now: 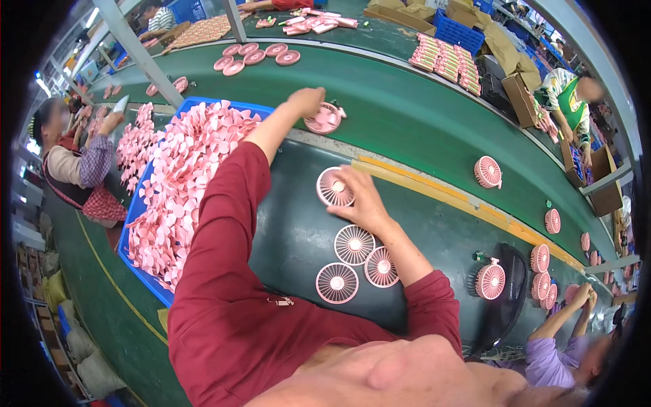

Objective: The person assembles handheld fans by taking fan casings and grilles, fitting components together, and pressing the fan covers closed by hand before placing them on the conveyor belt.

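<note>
My left hand (308, 102) reaches out to the green conveyor belt. Its curled fingers are at the rim of a round pink fan housing (324, 121), with blade shapes inside; the fingertips are partly hidden. Over the dark table, my right hand (366, 202) grips a round pink fan grille (334, 188) by its right side, thumb and fingers around the rim. Nearer to me, three more grilles (354, 245) lie flat in a loose cluster, close to my right forearm. Beside my left arm stands a blue crate (146, 175) heaped with pink fan blades (183, 183).
Round pink covers (256, 57) and several fan housings (487, 172) lie on the belt (407, 129). A yellow strip (434, 186) edges the table. On the right are a dark tray (512, 298) and a co-worker's hands (583, 296). Another co-worker (88, 159) is at left.
</note>
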The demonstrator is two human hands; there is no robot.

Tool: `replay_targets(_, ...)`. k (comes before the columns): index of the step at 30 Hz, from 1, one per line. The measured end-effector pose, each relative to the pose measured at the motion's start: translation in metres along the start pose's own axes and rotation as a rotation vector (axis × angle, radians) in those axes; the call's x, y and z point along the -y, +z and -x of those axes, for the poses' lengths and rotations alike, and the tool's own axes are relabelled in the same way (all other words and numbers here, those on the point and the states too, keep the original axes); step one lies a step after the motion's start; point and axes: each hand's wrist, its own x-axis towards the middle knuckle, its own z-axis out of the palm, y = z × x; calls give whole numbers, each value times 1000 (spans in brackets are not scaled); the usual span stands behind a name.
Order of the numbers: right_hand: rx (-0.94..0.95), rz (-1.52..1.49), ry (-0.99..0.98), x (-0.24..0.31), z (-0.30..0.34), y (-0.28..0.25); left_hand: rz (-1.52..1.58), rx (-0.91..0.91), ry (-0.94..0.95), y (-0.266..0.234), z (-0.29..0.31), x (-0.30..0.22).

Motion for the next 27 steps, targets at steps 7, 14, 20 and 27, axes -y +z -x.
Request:
replay_targets(7,-433,159,111,-21,-14,-42,404,-213,-9,9,37,-101)
replay_targets(14,-441,291,130,-20,-7,-69,1624,223,-138,6,107,-180)
replay_targets(20,-313,78,-37,5,-17,-38,2110,-134,-351,22,140,-172)
replay_targets(27,-386,106,-158,3,-12,-34,2252,-281,-346,4,154,-214)
